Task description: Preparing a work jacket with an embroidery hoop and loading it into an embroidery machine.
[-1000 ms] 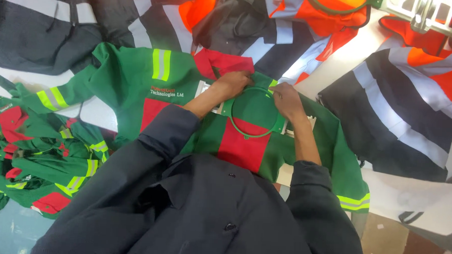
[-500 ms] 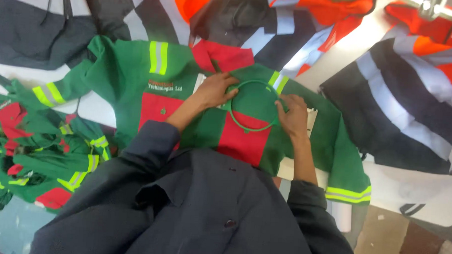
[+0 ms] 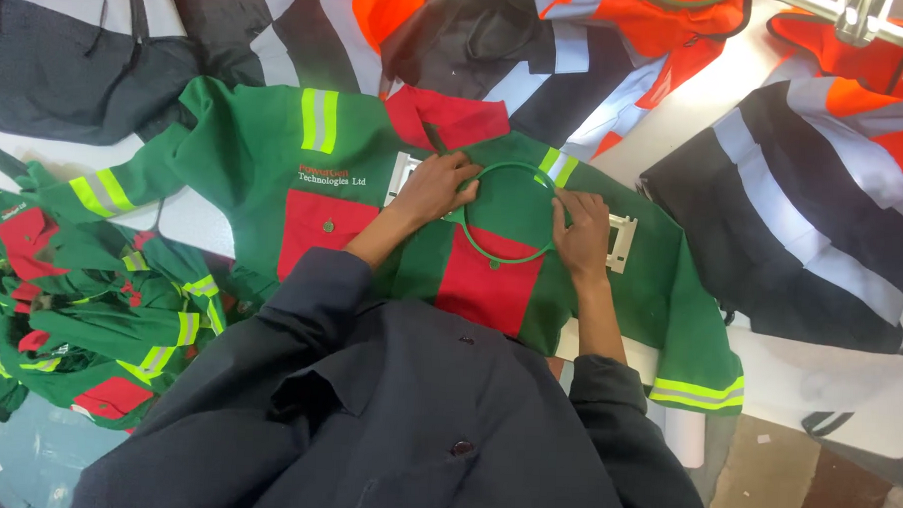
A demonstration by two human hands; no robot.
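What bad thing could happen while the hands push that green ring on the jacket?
1. The green ring lies partly over the red pocket; the thicker cloth there might bunch up or stop it sitting flat.
2. The left hand and right hand press opposite sides, so uneven pushing might tilt the ring.
3. The green jacket hangs partly off the white table and could drag sideways.

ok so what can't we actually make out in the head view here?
- Underside of the green hoop: hidden by the green and red jacket.
- White frame: mostly covered by the jacket; only corner tabs show.
- Left hand and right hand palms: face down, grip unclear.
- Orange and dark garments: cut off by top and right edges.
- Table: largely buried under clothing.
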